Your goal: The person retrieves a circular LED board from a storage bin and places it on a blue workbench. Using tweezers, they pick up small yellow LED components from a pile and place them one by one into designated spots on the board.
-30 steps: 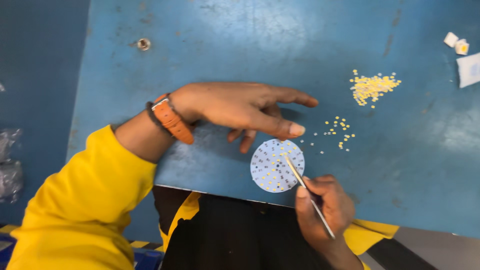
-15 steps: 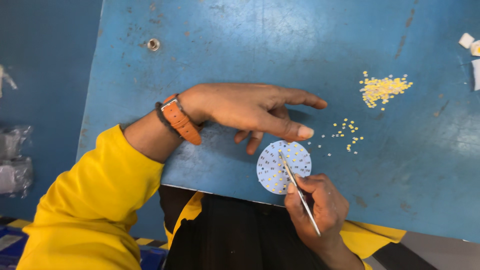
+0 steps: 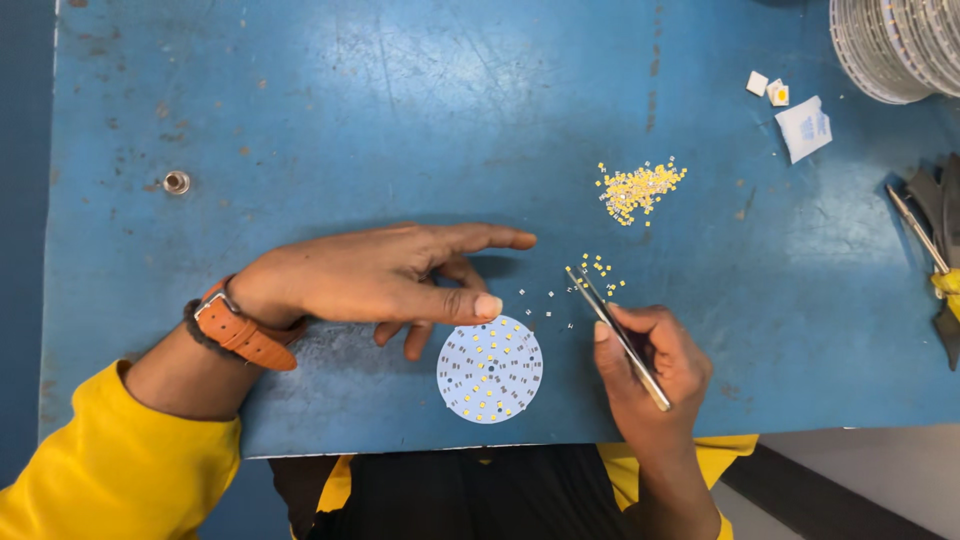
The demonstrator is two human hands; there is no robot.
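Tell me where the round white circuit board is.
The round white circuit board lies near the blue table's front edge, just below the left hand, left of the right hand.

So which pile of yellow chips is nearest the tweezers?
The small loose scatter at the tweezers tip, not the dense heap farther up the table.

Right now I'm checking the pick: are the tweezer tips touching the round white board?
Apart. The head view shows the tweezers in the right hand with tips among loose yellow chips, and bare blue table between them and the round board.
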